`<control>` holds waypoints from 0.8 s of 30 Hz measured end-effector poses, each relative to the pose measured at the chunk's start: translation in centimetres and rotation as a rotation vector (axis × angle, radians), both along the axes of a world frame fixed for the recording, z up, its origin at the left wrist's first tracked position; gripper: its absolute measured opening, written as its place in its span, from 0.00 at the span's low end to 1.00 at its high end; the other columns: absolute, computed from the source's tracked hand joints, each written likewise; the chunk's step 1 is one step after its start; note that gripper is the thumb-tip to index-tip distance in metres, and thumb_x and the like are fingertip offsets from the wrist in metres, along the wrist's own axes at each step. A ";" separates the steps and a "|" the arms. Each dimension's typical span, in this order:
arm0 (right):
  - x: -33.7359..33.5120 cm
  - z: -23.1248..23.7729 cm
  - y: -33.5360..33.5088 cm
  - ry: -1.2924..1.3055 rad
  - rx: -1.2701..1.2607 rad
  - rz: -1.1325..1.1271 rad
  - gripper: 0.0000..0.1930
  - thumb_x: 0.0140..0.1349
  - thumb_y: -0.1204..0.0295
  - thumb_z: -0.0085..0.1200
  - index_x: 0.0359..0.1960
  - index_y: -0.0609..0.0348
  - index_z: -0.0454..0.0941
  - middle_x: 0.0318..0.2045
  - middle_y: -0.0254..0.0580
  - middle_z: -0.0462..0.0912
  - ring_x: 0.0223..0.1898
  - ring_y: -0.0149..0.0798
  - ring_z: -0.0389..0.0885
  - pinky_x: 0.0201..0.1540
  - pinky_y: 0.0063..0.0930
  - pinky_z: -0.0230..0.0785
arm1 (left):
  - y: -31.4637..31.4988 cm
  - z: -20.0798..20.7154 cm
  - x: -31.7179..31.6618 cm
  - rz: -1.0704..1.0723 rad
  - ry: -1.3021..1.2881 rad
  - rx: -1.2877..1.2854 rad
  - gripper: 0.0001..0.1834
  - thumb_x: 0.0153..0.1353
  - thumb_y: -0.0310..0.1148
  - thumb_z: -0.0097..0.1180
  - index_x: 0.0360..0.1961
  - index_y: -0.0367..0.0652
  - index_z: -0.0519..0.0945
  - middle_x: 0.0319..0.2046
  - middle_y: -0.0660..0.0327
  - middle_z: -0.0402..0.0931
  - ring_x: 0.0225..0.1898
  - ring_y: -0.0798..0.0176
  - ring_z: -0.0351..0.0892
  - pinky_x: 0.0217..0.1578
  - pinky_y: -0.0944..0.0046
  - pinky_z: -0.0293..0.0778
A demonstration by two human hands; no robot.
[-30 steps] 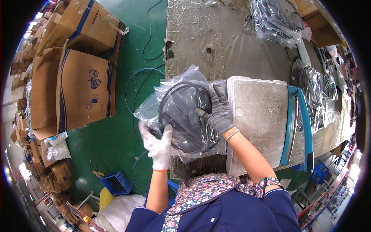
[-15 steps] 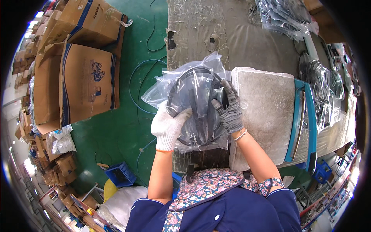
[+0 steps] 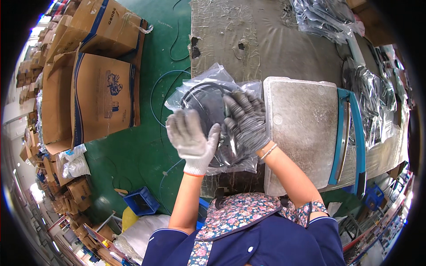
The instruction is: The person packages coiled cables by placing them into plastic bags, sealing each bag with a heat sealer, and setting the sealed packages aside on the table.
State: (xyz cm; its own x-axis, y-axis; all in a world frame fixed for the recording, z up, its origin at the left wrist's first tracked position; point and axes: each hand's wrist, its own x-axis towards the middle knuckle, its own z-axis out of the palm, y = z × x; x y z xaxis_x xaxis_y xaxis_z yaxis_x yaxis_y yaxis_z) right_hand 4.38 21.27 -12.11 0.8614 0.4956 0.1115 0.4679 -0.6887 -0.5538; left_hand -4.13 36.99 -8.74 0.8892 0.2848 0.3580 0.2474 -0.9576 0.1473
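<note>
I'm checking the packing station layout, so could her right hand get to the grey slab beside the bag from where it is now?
Probably yes. The right hand rests on the clear bag of black cable, right next to the grey slab, whose near edge lies bare with nothing between them.
</note>
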 end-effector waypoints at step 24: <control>-0.8 -4.1 0.4 0.237 -0.004 0.174 0.35 0.62 0.42 0.41 0.71 0.35 0.58 0.75 0.34 0.49 0.75 0.55 0.38 0.71 0.62 0.27 | 1.1 -4.4 0.8 -0.085 0.364 0.032 0.41 0.61 0.48 0.50 0.73 0.50 0.54 0.74 0.56 0.50 0.75 0.50 0.45 0.69 0.38 0.39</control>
